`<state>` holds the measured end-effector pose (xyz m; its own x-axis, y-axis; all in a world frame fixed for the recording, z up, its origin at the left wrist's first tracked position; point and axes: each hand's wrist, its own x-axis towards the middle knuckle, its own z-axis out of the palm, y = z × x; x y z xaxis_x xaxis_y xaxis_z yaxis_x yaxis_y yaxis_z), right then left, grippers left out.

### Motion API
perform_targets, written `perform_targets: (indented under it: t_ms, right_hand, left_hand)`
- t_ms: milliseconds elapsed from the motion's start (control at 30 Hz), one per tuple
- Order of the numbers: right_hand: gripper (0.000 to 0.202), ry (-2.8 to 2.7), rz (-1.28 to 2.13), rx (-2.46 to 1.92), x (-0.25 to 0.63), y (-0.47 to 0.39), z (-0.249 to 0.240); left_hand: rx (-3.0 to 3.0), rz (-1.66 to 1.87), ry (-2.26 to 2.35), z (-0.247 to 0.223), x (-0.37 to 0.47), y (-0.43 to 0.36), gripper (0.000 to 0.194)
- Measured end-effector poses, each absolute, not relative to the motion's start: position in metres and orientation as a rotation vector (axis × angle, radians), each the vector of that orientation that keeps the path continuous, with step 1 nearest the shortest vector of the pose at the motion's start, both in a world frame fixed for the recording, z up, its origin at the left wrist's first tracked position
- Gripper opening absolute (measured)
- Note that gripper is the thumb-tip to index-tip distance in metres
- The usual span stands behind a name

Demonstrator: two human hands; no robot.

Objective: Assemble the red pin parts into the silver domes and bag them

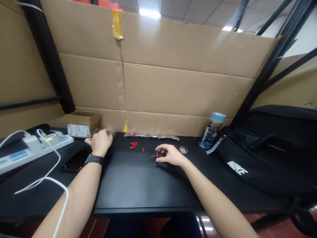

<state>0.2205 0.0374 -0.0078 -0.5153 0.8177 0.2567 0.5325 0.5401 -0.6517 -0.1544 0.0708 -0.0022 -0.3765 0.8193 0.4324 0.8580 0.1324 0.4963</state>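
Observation:
My right hand (171, 154) is over the middle of the black table, with thumb and forefinger closed on a thin shiny piece (157, 154) held upright. A red cord (160, 155) is beside it, between the fingers and the tabletop. My left hand (101, 142), a dark watch on its wrist, reaches to the back left beside a cardboard box. Its fingers are curled near some clear plastic, and what they hold is hidden. A bunch of red cords (134, 145) and a small red loop (143, 149) lie between the hands. Right of my right hand is a round clear piece (183, 150).
Small clear packets (152, 136) line the cardboard wall's foot. The open cardboard box (83, 123), a phone (76, 160) and a power strip (37, 148) with white cables are left. A water bottle (212, 130) and a black backpack (269, 148) stand right.

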Motion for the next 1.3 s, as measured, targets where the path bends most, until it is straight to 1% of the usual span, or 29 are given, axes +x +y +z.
perform_targets:
  t_ms: [133,200,300,367,467,500,633,767,900,1100,1300]
  right_hand:
    - [0.052,-2.236,0.69,-1.091,0.221,0.038,-0.007]
    - [0.051,-2.236,0.681,-1.093,0.221,0.038,-0.007]
    - [0.048,-2.232,0.683,-1.1,0.22,0.036,-0.007]
    - [0.047,-2.223,0.722,-1.086,0.217,0.035,-0.009]
    - [0.046,-2.21,0.785,-1.039,0.216,0.035,-0.009]
    - [0.045,-2.211,0.784,-1.031,0.218,0.037,-0.007]
    - [0.042,-2.125,0.652,-1.126,0.246,0.049,0.004]
    - [0.045,-1.955,0.522,-1.351,0.287,0.063,0.013]
    - [0.044,-1.952,0.543,-1.401,0.301,0.067,0.011]
    - [0.042,-2.09,0.604,-1.268,0.286,0.06,0.013]
    - [0.041,-2.152,0.6,-1.229,0.286,0.059,0.014]
  left_hand:
    - [-1.49,-1.271,-2.252,0.005,-0.158,0.066,0.023]
    - [-1.475,-1.429,-2.118,0.011,-0.153,0.063,0.028]
    - [-1.646,-1.68,-1.904,0.02,-0.136,0.056,0.041]
    - [-1.887,-1.722,-1.789,0.024,-0.116,0.05,0.037]
    - [-2.305,-1.455,-1.6,0.025,-0.077,0.04,0.017]
    - [-2.412,-1.339,-1.525,0.023,-0.063,0.036,0.015]
    - [-2.688,-0.984,-1.254,0.009,-0.016,0.022,0.019]
    - [-2.863,-0.739,-1.04,-0.005,0.005,0.01,0.025]
    - [-2.929,-0.641,-0.987,-0.013,0.01,0.006,0.023]
    - [-2.977,-0.56,-0.982,-0.021,0.01,0.009,0.028]
    - [-2.981,-0.492,-1.062,-0.024,0.009,0.011,0.033]
